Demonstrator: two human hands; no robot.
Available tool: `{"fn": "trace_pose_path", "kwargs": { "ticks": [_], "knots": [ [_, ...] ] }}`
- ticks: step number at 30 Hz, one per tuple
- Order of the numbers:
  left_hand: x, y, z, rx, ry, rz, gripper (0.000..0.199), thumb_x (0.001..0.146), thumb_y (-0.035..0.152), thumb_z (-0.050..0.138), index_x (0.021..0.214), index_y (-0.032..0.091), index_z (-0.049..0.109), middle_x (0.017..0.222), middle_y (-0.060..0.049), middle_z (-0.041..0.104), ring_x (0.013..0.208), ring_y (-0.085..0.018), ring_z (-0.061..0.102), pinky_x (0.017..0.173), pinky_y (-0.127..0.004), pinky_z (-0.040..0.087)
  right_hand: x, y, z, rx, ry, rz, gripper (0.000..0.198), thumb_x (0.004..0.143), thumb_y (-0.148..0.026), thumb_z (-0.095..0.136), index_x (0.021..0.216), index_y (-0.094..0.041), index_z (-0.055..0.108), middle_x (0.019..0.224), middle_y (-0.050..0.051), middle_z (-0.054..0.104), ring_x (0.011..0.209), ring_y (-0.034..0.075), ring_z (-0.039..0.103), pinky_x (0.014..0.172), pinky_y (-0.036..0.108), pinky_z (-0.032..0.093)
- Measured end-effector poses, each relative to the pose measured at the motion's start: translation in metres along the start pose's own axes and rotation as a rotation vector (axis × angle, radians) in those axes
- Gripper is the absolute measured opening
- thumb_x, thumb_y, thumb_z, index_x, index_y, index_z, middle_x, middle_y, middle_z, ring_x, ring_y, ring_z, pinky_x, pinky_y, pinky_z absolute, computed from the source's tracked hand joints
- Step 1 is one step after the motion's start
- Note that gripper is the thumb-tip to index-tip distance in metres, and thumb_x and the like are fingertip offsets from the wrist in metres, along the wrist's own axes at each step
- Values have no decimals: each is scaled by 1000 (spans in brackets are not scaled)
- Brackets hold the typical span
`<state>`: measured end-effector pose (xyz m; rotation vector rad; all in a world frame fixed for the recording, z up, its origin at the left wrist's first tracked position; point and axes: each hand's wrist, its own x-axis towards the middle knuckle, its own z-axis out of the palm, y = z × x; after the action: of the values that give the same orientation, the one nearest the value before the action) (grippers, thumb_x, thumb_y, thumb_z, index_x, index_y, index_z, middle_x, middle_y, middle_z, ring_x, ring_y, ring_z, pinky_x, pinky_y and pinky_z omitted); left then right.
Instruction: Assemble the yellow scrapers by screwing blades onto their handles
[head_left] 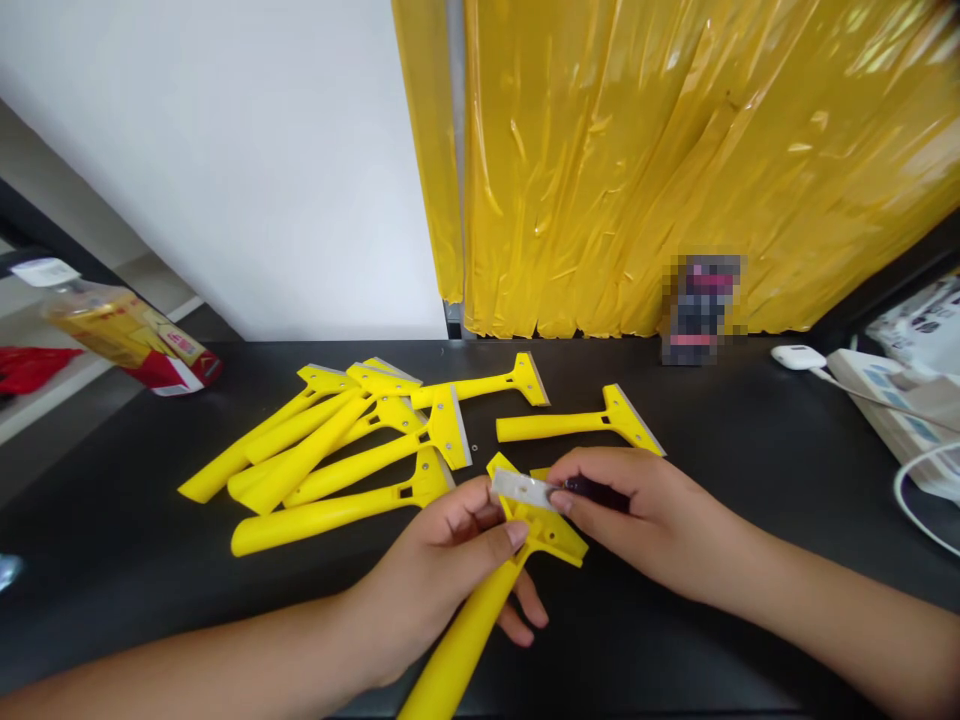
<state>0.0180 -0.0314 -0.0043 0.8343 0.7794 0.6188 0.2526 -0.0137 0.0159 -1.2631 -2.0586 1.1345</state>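
My left hand (457, 560) is closed around the neck of a yellow scraper (469, 640), whose handle points down toward me. The scraper's wide head is turned up, with its hollow inner side showing. Over the head lies a small silvery metal plate (517, 487), tilted, with a hole in it. The thumb and forefinger of my right hand (637, 505) pinch the plate's right end. A slim dark-handled tool (598, 492), perhaps a screwdriver, is also held in that hand; its tip is hidden.
Several yellow scrapers (337, 470) lie piled on the black table (712, 620), left of my hands. Another scraper (555, 427) lies behind them, near a tiny metal nut (474, 448). A bottle (135, 335) stands left; a power strip (892, 410) with a white cable lies right.
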Motion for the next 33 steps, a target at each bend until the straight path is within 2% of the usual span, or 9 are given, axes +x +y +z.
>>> {"fn": "trace_pose_path", "kwargs": {
  "ticks": [3,6,13,18,24,29,33],
  "knots": [
    [0,-2,-1,12,-7,3,18,101,31,69,113,18,64,94,0,66,67,-14,76,60,-24,65,-1,-3,0,53,-39,103,28,102,-43,63,85,-22,67,71,-5,59,66,12,49,59,25,38],
    [0,-2,0,20,-29,11,20,101,32,71,113,18,65,93,0,68,68,-14,77,61,-24,65,-2,-6,0,118,-60,156,33,100,-44,64,77,-20,60,66,-6,52,64,11,44,57,24,34],
    [-1,-4,1,50,-28,4,17,100,32,72,110,19,67,93,0,69,71,-15,79,59,-19,62,-2,-3,6,187,-139,150,36,102,-46,61,77,-20,58,70,-5,52,68,13,46,61,26,35],
    [1,-8,-1,81,-38,34,21,100,37,72,110,18,67,92,-1,68,70,-16,78,50,-16,57,-3,-4,5,152,-150,127,35,102,-41,62,75,-20,55,68,-6,50,67,12,44,60,26,34],
    [0,-10,0,149,-10,38,24,102,42,68,106,19,64,80,3,63,51,-7,64,41,-12,49,-2,-4,5,101,-194,83,30,102,-36,64,76,-21,57,68,-7,50,65,11,45,58,24,33],
    [-1,-10,1,191,15,-7,29,100,48,69,99,20,61,64,7,56,45,-7,57,37,-12,46,-4,-2,9,93,-222,123,32,102,-38,62,76,-21,56,68,-7,53,64,11,47,57,25,34],
    [-1,-9,1,202,-2,-21,31,99,50,68,97,20,60,60,7,57,43,-8,55,35,-13,45,-7,-4,14,113,-237,129,33,102,-39,62,75,-21,56,69,-5,56,65,12,50,57,25,35]
  ]
}}
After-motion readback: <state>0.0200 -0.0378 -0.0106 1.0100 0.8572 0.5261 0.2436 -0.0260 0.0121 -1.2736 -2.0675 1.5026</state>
